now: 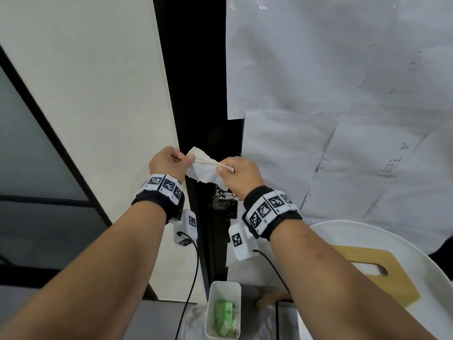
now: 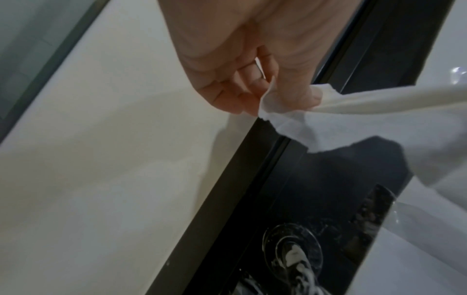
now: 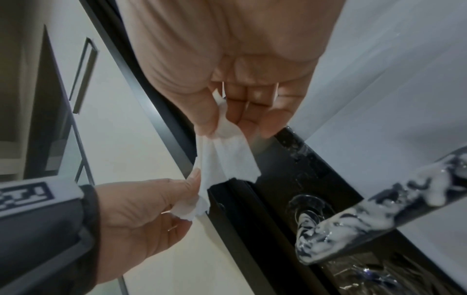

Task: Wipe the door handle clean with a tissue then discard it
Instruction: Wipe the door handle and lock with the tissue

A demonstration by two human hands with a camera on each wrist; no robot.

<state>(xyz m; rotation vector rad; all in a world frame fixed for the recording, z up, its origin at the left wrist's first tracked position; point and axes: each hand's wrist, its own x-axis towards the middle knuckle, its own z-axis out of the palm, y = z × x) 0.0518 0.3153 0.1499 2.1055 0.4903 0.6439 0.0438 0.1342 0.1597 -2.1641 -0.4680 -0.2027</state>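
Observation:
A white tissue (image 1: 203, 166) is stretched between both hands in front of the black door edge. My left hand (image 1: 168, 161) pinches its left corner between thumb and fingers; the same pinch shows on the tissue (image 2: 290, 111) in the left wrist view. My right hand (image 1: 239, 174) pinches the right end of the tissue (image 3: 227, 157). Just below the hands, the black lever door handle (image 3: 379, 215) sticks out from its round base, smeared with white foamy residue. The handle (image 1: 224, 198) is partly hidden behind my right wrist in the head view.
A small white bin (image 1: 223, 310) holding a green packet stands on the floor directly below. At lower right a round white table (image 1: 436, 278) carries a wooden cutting board (image 1: 375, 273). Plastic-covered paper sheets (image 1: 343, 94) hang on the door, with a white wall (image 1: 98, 94) at left.

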